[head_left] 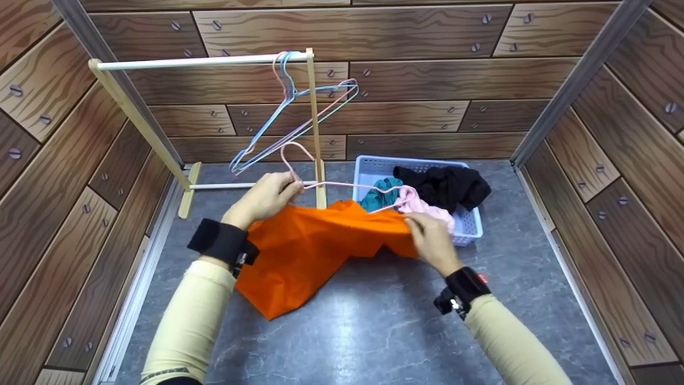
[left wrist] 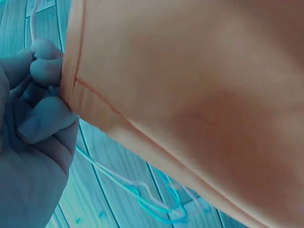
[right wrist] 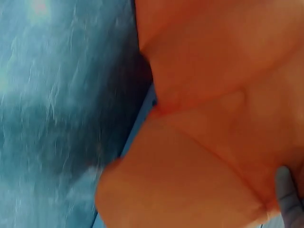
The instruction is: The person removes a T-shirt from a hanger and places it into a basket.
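Note:
My left hand grips a pink clothes hanger near its neck, the hook curving up above the fingers. An orange garment hangs below the hanger, its stitched edge beside the curled left fingers in the left wrist view. At the other end, my right hand pinches the garment's upper edge and stretches it sideways. The hanger's right arm stands out behind the cloth; its lower bar is mostly hidden. Only a fingertip of the right hand shows in the right wrist view.
A wooden rack with a white rail stands at the back left. Several hangers, blue and pink, hang at its right end. Behind the garment, a pale blue basket holds black, pink and teal clothes. Wood-patterned walls enclose the grey floor.

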The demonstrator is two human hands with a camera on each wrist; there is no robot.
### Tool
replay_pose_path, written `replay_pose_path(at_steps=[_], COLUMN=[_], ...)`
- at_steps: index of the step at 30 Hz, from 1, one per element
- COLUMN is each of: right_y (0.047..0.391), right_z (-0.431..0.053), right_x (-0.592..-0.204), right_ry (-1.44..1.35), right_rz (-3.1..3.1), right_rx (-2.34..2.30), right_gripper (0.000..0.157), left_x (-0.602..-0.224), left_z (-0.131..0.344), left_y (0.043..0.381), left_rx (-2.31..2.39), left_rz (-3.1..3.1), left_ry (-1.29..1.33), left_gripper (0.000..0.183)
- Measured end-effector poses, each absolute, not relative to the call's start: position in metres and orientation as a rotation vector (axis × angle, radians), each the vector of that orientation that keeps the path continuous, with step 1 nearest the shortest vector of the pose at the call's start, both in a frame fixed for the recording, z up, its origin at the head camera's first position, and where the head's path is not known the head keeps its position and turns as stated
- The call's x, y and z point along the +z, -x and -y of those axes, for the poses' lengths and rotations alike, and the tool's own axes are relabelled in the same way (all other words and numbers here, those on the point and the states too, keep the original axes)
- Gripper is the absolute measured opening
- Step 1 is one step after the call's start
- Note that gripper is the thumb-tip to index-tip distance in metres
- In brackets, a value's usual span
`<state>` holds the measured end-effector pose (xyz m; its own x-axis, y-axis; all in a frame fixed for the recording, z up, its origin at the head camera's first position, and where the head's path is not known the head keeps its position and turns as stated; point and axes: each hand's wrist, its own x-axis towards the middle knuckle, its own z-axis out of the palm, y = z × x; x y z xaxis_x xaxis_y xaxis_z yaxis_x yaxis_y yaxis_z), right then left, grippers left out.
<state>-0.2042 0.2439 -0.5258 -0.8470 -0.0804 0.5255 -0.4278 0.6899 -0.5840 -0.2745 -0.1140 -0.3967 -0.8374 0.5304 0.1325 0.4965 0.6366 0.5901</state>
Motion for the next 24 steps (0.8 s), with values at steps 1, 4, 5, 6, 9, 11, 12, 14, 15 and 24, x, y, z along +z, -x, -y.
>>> replay_pose_path(at_steps=[1, 4, 5, 6, 9, 11, 12, 14, 15, 24], right_y=[0.203, 0.199, 0.199, 0.199, 0.198, 0.199, 0.198, 0.197, 0.195, 0.176], right_z=[-0.238, -0.219, -0.213, -0.207, -0.188, -0.174, -0.167, -0.151, -0.144, -0.094], right_x=[-0.526, -0.531, -0.533, -0.536, -0.542, -0.544, -0.544, -0.544, -0.544, -0.549], right_ry=[-0.432, -0.541, -0.578, -0.604, -0.657, -0.676, -0.680, -0.682, -0.686, -0.831], right_rz=[2.480, 2.647, 2.691, 2.728, 2.793, 2.796, 2.793, 2.791, 2.787, 2.758], right_rx=[1.015, 0.995, 0.961, 0.923, 0.823, 0.815, 0.832, 0.883, 0.920, 0.965], right_gripper=[0.021, 0.040, 0.047, 0.053, 0.061, 0.060, 0.058, 0.056, 0.055, 0.021], left_x=[-0.397, -0.398, -0.398, -0.398, -0.399, -0.400, -0.400, -0.402, -0.403, -0.412], left_z=[0.111, 0.101, 0.098, 0.095, 0.085, 0.077, 0.074, 0.067, 0.065, 0.050], left_y=[0.274, 0.275, 0.275, 0.275, 0.274, 0.274, 0.273, 0.273, 0.273, 0.275], left_rx=[0.976, 0.951, 0.956, 0.964, 1.010, 1.032, 1.033, 1.034, 1.034, 1.148], left_rz=[-2.798, -2.790, -2.776, -2.759, -2.701, -2.678, -2.675, -2.677, -2.683, -2.647], left_ry=[-0.872, -0.837, -0.827, -0.818, -0.790, -0.793, -0.795, -0.793, -0.795, -0.741], left_gripper=[0.028, 0.030, 0.030, 0.030, 0.030, 0.029, 0.028, 0.028, 0.028, 0.029])
